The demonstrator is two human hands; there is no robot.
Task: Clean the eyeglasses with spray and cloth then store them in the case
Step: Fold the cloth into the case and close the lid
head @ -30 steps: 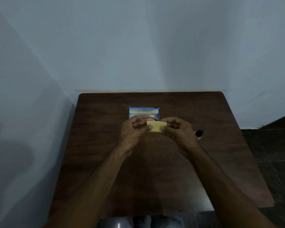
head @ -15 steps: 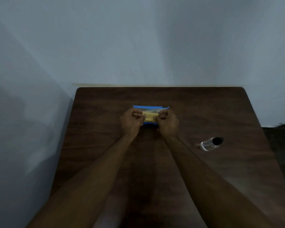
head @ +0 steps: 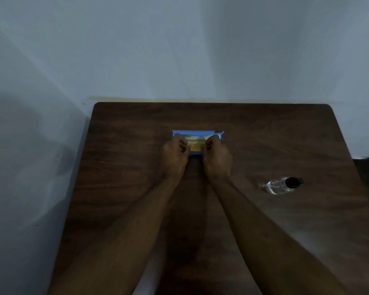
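Note:
A blue eyeglass case [head: 197,132] lies open in the middle of the dark wooden table [head: 124,171]. A yellow cloth [head: 196,145] lies inside it, between my two hands. My left hand [head: 175,156] has its fingers curled at the cloth's left end. My right hand [head: 216,157] has its fingers curled at the cloth's right end. Both hands sit over the case and cover most of it. The eyeglasses are hidden under the cloth and my hands.
A small clear spray bottle [head: 280,185] with a black cap lies on its side at the right of the table. A pale wall stands behind the table and along its left side. The floor drops off past the table's right edge.
Both hands carried the yellow cloth forward and down into the blue case. The view shifted, so the spray bottle now shows fully at the right.

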